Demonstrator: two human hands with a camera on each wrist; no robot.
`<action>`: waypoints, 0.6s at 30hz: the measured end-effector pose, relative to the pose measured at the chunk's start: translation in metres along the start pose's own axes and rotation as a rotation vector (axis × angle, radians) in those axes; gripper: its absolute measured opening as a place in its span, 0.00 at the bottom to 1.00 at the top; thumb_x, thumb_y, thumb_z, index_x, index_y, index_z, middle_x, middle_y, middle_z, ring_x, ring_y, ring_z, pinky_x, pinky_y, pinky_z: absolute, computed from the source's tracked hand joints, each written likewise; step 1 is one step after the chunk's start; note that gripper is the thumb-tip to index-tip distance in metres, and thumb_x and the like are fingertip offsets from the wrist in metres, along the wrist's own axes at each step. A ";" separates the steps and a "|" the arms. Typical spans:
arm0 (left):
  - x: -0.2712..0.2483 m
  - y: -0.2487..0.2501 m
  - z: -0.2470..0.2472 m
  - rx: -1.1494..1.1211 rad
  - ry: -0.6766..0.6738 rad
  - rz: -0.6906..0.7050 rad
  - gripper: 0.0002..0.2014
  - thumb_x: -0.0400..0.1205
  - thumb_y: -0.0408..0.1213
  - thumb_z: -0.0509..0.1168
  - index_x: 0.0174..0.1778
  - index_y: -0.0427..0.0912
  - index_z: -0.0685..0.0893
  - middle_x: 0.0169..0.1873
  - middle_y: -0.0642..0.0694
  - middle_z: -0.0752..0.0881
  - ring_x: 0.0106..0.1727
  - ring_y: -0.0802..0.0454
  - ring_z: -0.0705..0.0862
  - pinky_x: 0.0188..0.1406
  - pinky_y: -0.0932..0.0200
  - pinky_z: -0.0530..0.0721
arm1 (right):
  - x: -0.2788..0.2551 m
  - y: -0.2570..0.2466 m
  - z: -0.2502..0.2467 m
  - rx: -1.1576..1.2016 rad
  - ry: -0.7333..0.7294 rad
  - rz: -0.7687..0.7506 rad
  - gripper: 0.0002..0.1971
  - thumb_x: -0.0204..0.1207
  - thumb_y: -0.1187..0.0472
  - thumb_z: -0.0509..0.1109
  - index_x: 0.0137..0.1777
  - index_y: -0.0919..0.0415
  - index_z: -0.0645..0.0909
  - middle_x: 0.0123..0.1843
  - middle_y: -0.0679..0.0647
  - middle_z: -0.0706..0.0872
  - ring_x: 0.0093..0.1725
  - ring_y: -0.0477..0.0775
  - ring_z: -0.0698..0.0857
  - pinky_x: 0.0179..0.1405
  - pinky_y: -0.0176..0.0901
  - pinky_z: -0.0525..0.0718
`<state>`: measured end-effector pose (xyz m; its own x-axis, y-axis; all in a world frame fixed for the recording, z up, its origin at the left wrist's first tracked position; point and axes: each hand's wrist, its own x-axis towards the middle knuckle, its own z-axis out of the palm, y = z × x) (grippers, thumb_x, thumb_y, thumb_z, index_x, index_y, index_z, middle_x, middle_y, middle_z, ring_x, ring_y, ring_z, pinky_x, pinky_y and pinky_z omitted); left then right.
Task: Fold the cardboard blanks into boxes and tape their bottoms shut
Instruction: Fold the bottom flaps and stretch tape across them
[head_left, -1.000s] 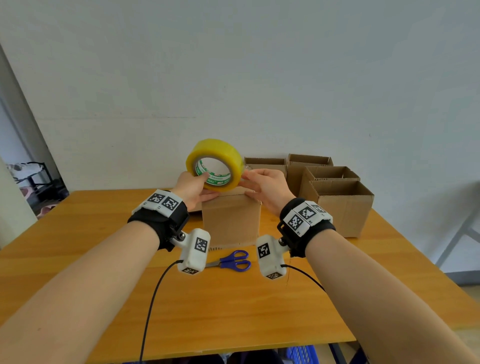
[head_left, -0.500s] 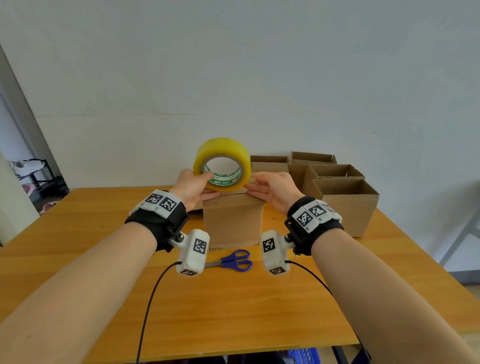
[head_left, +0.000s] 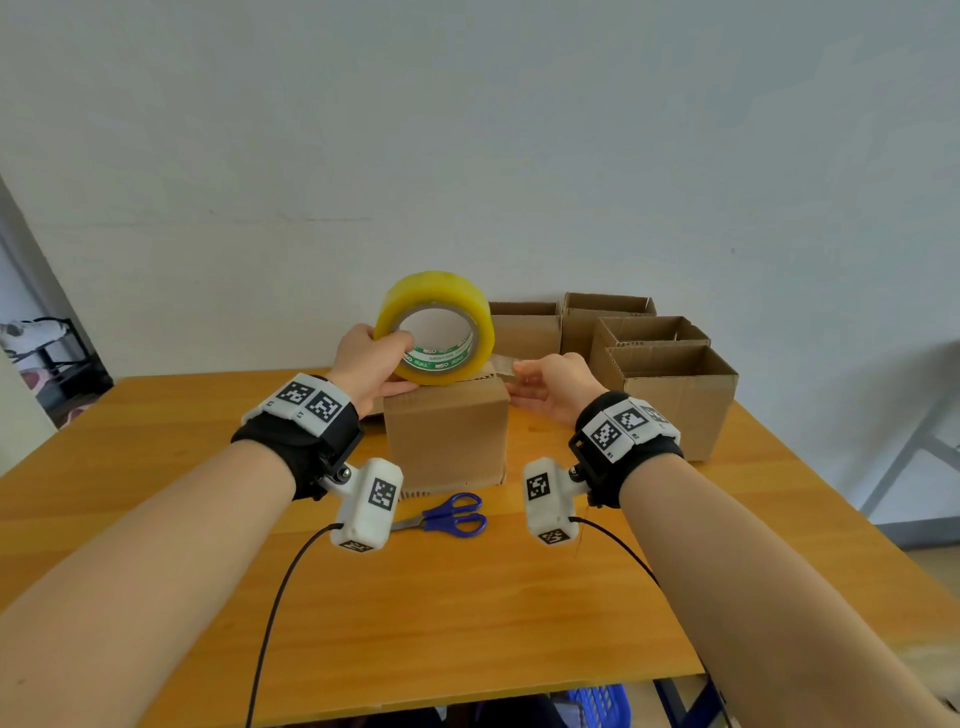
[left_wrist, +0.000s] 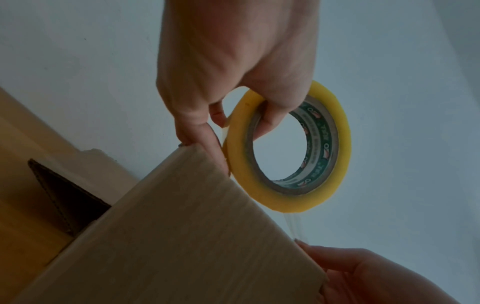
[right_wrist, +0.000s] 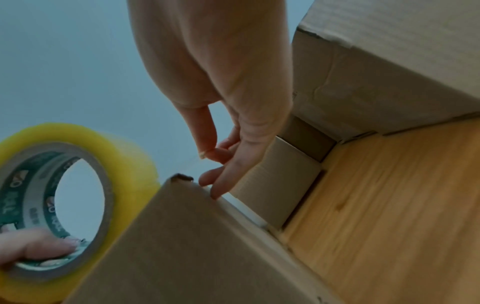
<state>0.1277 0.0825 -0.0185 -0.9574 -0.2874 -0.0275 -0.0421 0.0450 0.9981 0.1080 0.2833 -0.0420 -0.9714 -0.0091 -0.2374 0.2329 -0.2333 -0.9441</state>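
Left hand (head_left: 370, 364) grips the yellow tape roll (head_left: 435, 328) with the thumb hooked inside its core, standing the roll on edge on top of the cardboard box (head_left: 448, 432), which sits bottom-up on the bench (head_left: 467, 597). From the head view, the right hand (head_left: 553, 387) is at the box's right top edge, fingers pinching the free end of a clear tape strip (head_left: 501, 364) drawn out from the roll. Blue scissors (head_left: 451, 515) lie on the bench just in front of the box; four folded boxes (head_left: 670, 384) stand open to the right of it and behind.

Seen from the left wrist, the left hand (left_wrist: 233, 78) has its thumb through the roll (left_wrist: 288, 148) and its fingers behind, their tips touching the box (left_wrist: 187, 236) at its top edge. A thin clear strip (left_wrist: 293, 225) runs from the roll toward the right hand (left_wrist: 363, 273).

At the right wrist, the right hand (right_wrist: 223, 86) has thumb and forefinger closed together above the box's corner; the strip between them is too faint to make out there. The box (right_wrist: 194, 246) fills the foreground, the roll (right_wrist: 64, 201) beyond its left side.

Taping the bottom seam looks just begun. Next, I judge, the end must be pressed down over the box's right side, the roll drawn leftward across the seam, then cut with the scissors.
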 end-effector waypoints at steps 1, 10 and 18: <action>-0.001 0.000 0.001 0.002 0.005 0.003 0.10 0.79 0.31 0.64 0.55 0.39 0.74 0.55 0.38 0.79 0.58 0.43 0.83 0.35 0.54 0.87 | 0.001 0.002 0.000 -0.004 -0.006 0.003 0.24 0.77 0.74 0.67 0.73 0.71 0.68 0.57 0.69 0.84 0.39 0.60 0.90 0.25 0.44 0.86; -0.003 -0.002 0.002 0.028 0.010 0.058 0.11 0.76 0.28 0.63 0.52 0.40 0.73 0.46 0.44 0.76 0.46 0.51 0.81 0.33 0.56 0.85 | 0.008 0.011 0.002 -0.102 -0.022 0.077 0.18 0.79 0.73 0.65 0.68 0.73 0.72 0.52 0.64 0.80 0.39 0.56 0.83 0.30 0.46 0.84; 0.000 -0.004 0.000 0.054 -0.016 0.043 0.12 0.76 0.29 0.65 0.53 0.38 0.74 0.52 0.39 0.78 0.53 0.46 0.84 0.33 0.57 0.85 | 0.009 0.019 0.015 -0.303 -0.029 0.141 0.14 0.85 0.65 0.53 0.39 0.60 0.74 0.34 0.55 0.74 0.33 0.50 0.73 0.35 0.38 0.76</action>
<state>0.1278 0.0828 -0.0223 -0.9631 -0.2689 0.0145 -0.0154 0.1089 0.9939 0.1029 0.2646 -0.0590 -0.9285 -0.0492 -0.3682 0.3644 0.0717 -0.9285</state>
